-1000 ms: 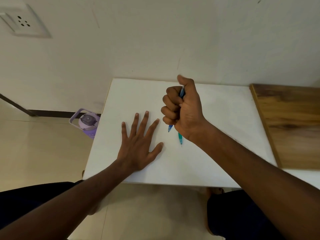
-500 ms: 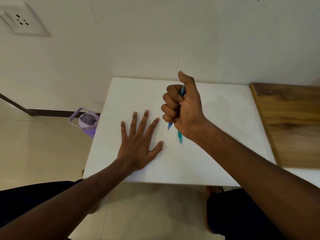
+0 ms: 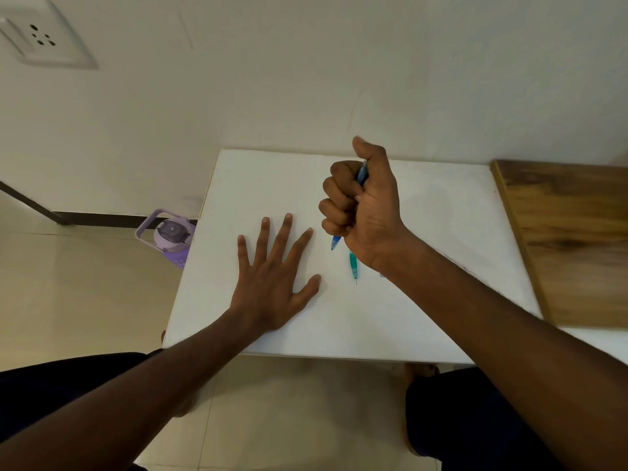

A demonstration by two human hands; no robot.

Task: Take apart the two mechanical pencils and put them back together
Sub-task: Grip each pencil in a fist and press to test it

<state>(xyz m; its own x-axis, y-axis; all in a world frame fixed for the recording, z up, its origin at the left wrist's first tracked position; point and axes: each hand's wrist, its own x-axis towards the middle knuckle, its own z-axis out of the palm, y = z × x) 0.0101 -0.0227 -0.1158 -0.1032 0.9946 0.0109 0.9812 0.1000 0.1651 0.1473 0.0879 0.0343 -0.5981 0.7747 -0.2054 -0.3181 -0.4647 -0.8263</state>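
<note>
My right hand (image 3: pixel 365 202) is a closed fist above the white table (image 3: pixel 441 232), gripping two mechanical pencils together. The blue pencil (image 3: pixel 335 242) pokes out below the fist with its tip down, and its upper end shows between thumb and fingers. The teal pencil (image 3: pixel 353 265) sticks out lower, its thin lead tip pointing toward me. Most of both barrels is hidden inside the fist. My left hand (image 3: pixel 275 280) lies flat on the table to the left, fingers spread, holding nothing.
A wooden board (image 3: pixel 571 239) lies along the table's right side. A purple water bottle (image 3: pixel 171 237) stands on the tiled floor left of the table. A wall with a socket (image 3: pixel 40 39) is close behind. My knees are under the near edge.
My right fist with both pencils has risen slightly and shifted a little away from me. The left hand has stayed flat in place.
</note>
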